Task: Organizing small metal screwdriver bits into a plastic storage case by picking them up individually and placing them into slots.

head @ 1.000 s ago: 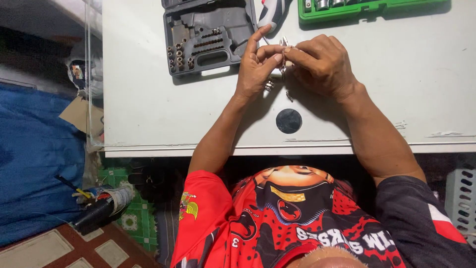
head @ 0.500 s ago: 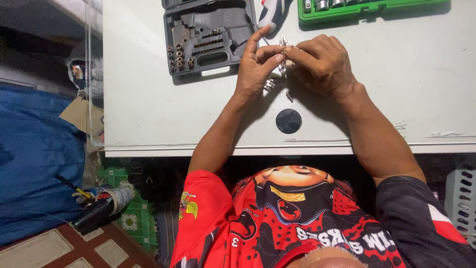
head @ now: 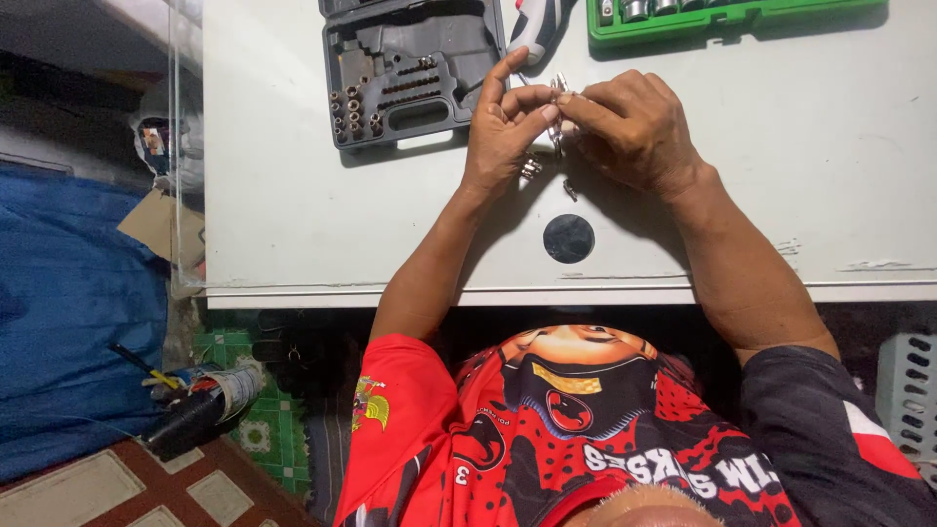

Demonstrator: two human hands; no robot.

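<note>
Head view is showing a small metal part (head: 558, 109) being pinched between both hands above the white table (head: 273, 215), just below the screwdriver handle (head: 532, 24). Left hand (head: 503, 132) is gripping it with thumb and middle fingers, its index finger now standing straighter than half a second ago. Right hand (head: 634, 127) is clenching the part from the other side, barely shifted. Loose sockets (head: 530, 168) are lying under the left palm, slightly more covered than before. Grey bit case (head: 410, 68), green socket tray (head: 722, 15) and dark round disc (head: 569, 238) are sitting unchanged.
</note>
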